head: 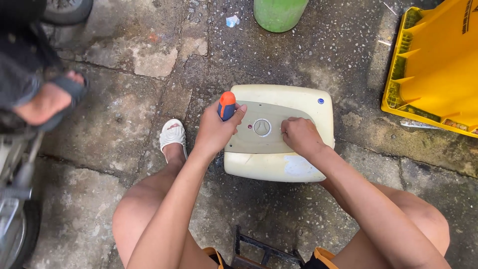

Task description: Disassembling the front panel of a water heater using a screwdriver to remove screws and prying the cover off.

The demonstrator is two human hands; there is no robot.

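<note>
A cream boxy appliance (298, 99) with a beige front panel and a round dial (262, 127) lies on the concrete ground between my knees. My left hand (215, 130) is closed around a screwdriver (226, 104) with an orange and blue handle, held upright at the panel's left edge. My right hand (300, 135) rests on the panel just right of the dial, fingers curled against the surface. What the fingertips pinch is hidden.
A yellow plastic bin (438, 65) lies at the right. A green cylinder (279, 14) stands at the top. Another person's sandalled foot (50, 99) and a motorbike (15, 199) are at the left. My white sandal (173, 135) is beside the appliance. A dark stool frame (259, 249) shows below.
</note>
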